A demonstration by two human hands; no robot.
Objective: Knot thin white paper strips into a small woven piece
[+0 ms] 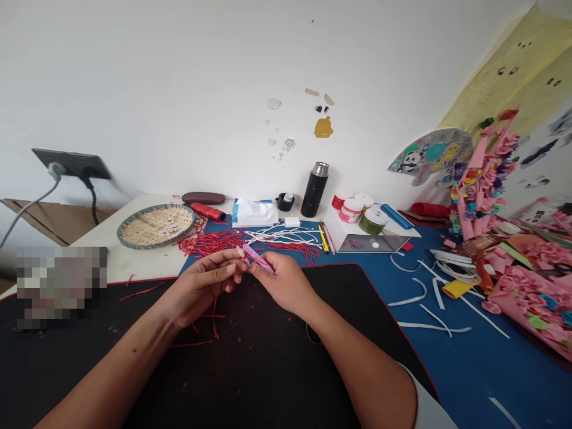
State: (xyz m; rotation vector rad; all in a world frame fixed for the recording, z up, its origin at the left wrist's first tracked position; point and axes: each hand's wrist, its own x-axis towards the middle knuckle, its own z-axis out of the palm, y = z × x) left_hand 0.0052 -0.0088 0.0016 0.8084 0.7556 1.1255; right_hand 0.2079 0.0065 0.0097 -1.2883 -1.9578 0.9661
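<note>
Over the black mat (250, 369), my left hand (203, 280) is closed, pinching a small whitish piece (241, 252) between its fingertips. What exactly this piece is, I cannot make out. My right hand (288, 283) is closed around a slim pink-purple tool (257, 258), whose far end lies close beside the whitish piece. The fingertips of both hands almost meet, and the right fingers hide part of the tool. Just behind them lie a heap of red cords (210, 243) and a bundle of white cords (290, 237).
A woven basket (156, 226), a red thread spool (208, 211) and a tissue pack (254, 213) stand behind. Further right are a black flask (315, 189), lidded jars (351, 210) and a yellow pen-like tool (323, 238). White strips (433, 328) and pink paper flowers (536, 304) lie right.
</note>
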